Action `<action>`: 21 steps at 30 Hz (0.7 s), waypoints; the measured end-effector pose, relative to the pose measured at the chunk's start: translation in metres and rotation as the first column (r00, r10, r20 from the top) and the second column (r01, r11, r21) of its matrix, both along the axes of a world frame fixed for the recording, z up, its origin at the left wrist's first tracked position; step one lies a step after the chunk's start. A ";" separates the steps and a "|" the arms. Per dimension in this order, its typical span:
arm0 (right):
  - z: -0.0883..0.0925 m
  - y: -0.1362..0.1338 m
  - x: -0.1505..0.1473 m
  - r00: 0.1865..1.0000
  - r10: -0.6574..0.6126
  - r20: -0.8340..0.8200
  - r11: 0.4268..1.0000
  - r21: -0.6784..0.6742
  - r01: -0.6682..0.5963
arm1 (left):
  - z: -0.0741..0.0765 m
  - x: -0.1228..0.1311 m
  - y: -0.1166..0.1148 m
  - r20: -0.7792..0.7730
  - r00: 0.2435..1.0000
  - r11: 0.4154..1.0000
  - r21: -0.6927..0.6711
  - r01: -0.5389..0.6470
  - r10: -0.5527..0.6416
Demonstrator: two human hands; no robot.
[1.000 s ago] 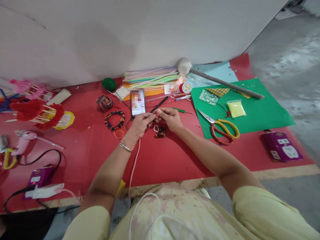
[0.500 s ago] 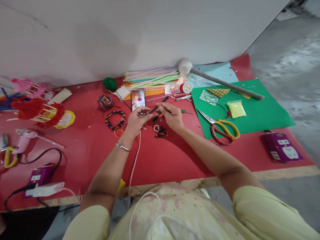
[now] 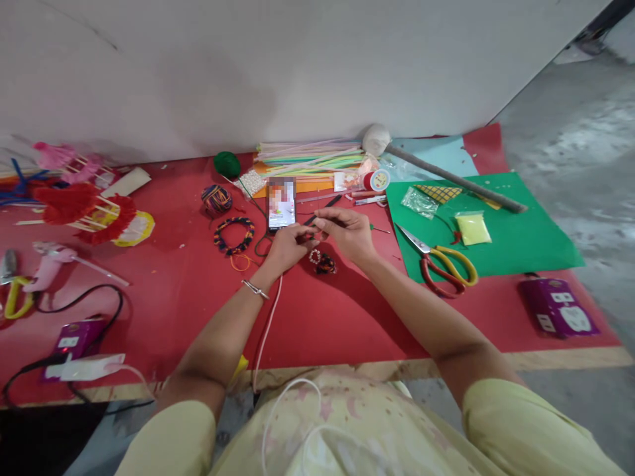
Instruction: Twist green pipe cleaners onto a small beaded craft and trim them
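My left hand (image 3: 292,248) is closed in a pinch near the middle of the table, a silver bangle on its wrist. Fingertips of my right hand (image 3: 347,231) meet it, also pinched. Between them is something thin that I cannot make out, with a bit of dark green near it. A black stick (image 3: 327,207) shows just behind the fingers. Below my hands lie a ring of pearly beads (image 3: 315,256) and a small dark-and-orange yarn bundle (image 3: 326,264). Just beyond my left hand is a phone (image 3: 281,215) with its screen lit.
Left of the phone are a braided yarn ring (image 3: 234,219), a multicolour yarn ball (image 3: 216,199) and a green ball (image 3: 227,164). Scissors (image 3: 436,261) lie on green paper (image 3: 526,231) at right. A pink glue gun (image 3: 49,268) and purple socket boxes (image 3: 558,305) flank the work area.
Both hands have drawn slightly nearer to my body, and more of the phone shows. The fingertips have come closer together. The whole view has shifted a little.
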State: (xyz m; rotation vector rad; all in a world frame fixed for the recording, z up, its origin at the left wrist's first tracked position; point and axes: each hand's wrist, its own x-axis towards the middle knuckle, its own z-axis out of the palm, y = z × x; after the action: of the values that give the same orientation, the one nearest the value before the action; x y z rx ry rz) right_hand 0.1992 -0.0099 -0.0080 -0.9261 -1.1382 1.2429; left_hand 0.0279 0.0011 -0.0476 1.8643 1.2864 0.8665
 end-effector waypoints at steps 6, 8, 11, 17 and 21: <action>0.013 -0.002 0.004 0.990 -0.070 0.120 0.995 0.080 0.061 | 0.002 -0.002 0.002 0.282 0.913 0.923 -0.329 -0.198 0.296; 0.005 0.002 0.004 0.982 -0.079 0.169 0.995 0.079 0.067 | 0.005 -0.003 0.004 0.404 0.845 0.911 -0.358 -0.206 0.350; -0.014 0.007 0.003 0.972 -0.071 0.223 0.996 0.066 0.057 | 0.008 -0.004 0.007 0.547 0.748 0.916 -0.338 -0.214 0.377; -0.047 0.012 0.002 0.947 -0.080 0.311 0.996 0.063 0.064 | 0.006 -0.002 0.004 0.563 0.727 0.904 -0.383 -0.193 0.393; -0.055 0.010 0.002 0.937 -0.057 0.345 0.992 0.126 0.014 | 0.005 -0.003 0.006 0.561 0.675 0.872 -0.393 -0.293 0.479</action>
State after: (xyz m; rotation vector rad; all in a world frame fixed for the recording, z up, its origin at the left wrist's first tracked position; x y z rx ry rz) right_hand 0.2014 0.0001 -0.0631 -1.0968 -1.4516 0.9899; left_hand 0.0248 0.0066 -0.0430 0.9210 1.2707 1.3370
